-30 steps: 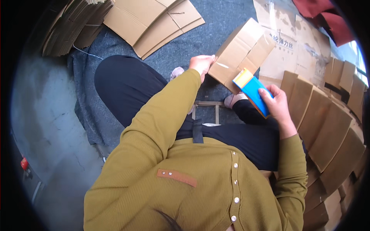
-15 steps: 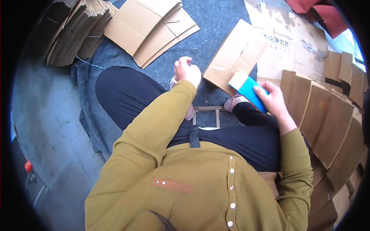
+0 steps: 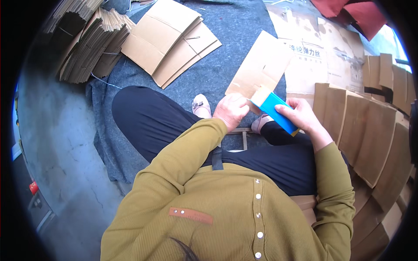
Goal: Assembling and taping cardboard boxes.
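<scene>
From my far-off seat, I look down at two hands near a brown cardboard box [image 3: 257,67]. The box sits in front of the person's feet, just past the hands. I think it is that close so both hands can get to it with no big stretch.

The right hand [image 3: 301,116] is wrapped around a long blue thing [image 3: 276,115], with the thumb on top. That thumb likely keeps it steady. Its pale yellow end points at the near side of the box, and it looks as if they touch. The left hand [image 3: 230,111] has its fingers bent in, right by the near corner of the box. I can't tell if it is pinching anything.

Flat cardboard sheets [image 3: 163,37] lie on the dark blue cloth [image 3: 237,26], maybe set there to be easy to reach. Behind them, on the left, stacks of folded cardboard [image 3: 98,43] have string around them, which I guess stops them sliding. More brown cardboard [image 3: 365,135] stands in rows on the right.
</scene>
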`<action>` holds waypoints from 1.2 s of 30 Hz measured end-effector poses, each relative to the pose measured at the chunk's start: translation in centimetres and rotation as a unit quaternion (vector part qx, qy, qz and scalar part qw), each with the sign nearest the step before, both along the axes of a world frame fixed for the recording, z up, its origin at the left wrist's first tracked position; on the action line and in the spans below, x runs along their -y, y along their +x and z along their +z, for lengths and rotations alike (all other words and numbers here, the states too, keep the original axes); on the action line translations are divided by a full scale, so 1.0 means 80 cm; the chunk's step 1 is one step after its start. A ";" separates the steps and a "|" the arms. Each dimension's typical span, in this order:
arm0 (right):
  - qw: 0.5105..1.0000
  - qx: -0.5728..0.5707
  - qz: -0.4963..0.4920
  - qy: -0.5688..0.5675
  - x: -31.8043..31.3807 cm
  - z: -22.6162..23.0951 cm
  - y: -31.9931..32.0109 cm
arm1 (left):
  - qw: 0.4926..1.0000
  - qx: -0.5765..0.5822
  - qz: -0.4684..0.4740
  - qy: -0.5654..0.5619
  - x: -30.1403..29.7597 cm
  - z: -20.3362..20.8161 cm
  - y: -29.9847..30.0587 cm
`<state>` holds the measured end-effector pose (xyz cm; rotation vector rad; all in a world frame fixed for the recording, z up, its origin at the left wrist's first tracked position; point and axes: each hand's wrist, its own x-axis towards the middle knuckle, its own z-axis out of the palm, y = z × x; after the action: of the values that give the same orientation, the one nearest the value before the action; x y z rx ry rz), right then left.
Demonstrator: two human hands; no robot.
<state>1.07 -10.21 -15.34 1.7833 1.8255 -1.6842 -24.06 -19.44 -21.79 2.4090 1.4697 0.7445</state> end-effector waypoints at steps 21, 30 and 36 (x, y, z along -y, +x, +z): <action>0.988 -0.066 -0.087 -0.111 0.033 0.029 0.104 | 1.000 -0.019 0.001 0.004 -0.006 0.003 -0.003; 0.992 -0.040 -0.069 -0.100 0.036 0.020 0.120 | 1.000 -0.016 -0.004 0.022 -0.006 0.002 -0.004; 0.995 0.015 -0.049 -0.082 0.029 0.010 0.112 | 1.000 -0.024 0.003 0.011 -0.005 0.001 -0.003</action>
<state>10.01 -12.55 -14.56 1.8445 1.5608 -1.7743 -24.30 -19.06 -21.68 2.4555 1.4947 0.7134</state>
